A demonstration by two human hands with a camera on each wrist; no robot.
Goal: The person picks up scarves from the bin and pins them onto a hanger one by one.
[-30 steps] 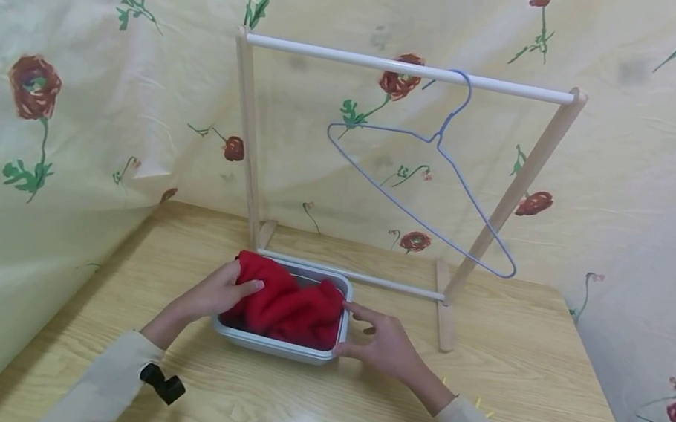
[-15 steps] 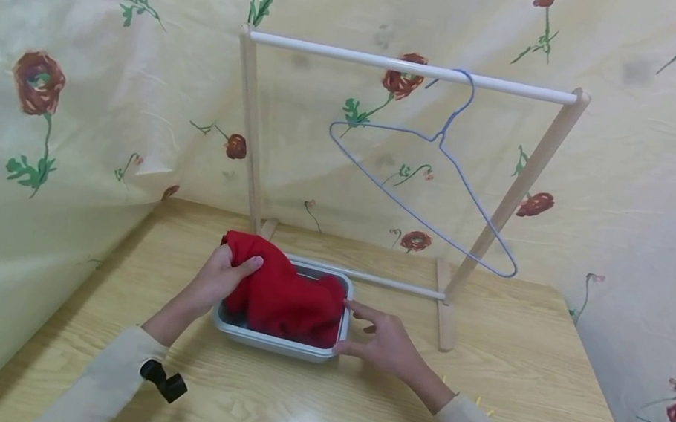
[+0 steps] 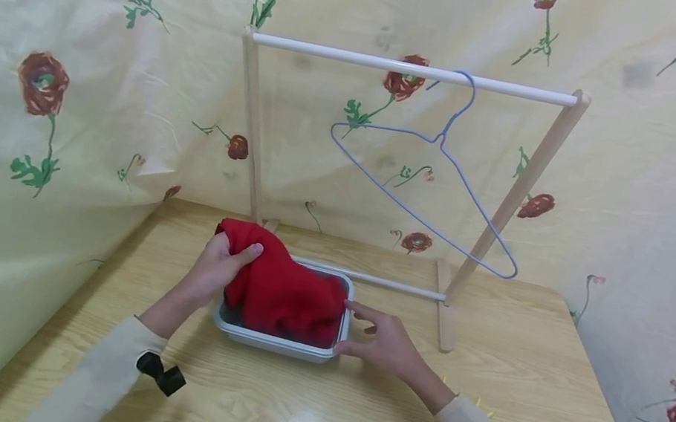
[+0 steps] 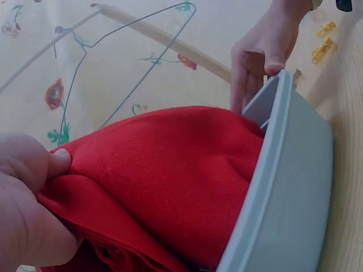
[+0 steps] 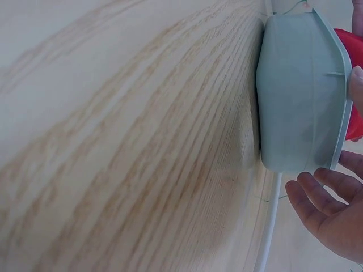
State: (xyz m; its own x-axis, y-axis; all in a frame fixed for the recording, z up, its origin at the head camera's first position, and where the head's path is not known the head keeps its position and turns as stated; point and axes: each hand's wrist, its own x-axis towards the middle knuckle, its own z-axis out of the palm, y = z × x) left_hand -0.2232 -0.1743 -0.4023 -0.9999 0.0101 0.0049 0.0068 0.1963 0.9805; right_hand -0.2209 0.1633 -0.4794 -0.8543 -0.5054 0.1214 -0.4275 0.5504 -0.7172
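Observation:
A red cloth (image 3: 295, 298) lies bunched in a light grey plastic basin (image 3: 274, 343) on the table. My left hand (image 3: 214, 266) pinches the cloth's left end between thumb and fingers, raised above the basin's left rim. In the left wrist view the cloth (image 4: 176, 164) stretches from that hand (image 4: 34, 204) into the basin (image 4: 300, 170). My right hand (image 3: 386, 342) holds the basin's right end, thumb at the front corner and index finger farther back on the rim. The right wrist view shows its other fingers (image 5: 323, 198) loosely bent beside the basin's outer wall (image 5: 289, 90).
Behind the basin stands a wooden rack with a white top bar (image 3: 351, 56) and a lower bar (image 3: 380, 282). A blue wire hanger (image 3: 406, 212) hangs from the top bar. Yellow clips (image 4: 323, 51) lie on the table by the right forearm. Flowered sheeting (image 3: 89, 122) surrounds the table.
My left hand has lifted the cloth's left end up and slightly left, drawing it over the basin's left rim. The right hand and the basin have stayed in place.

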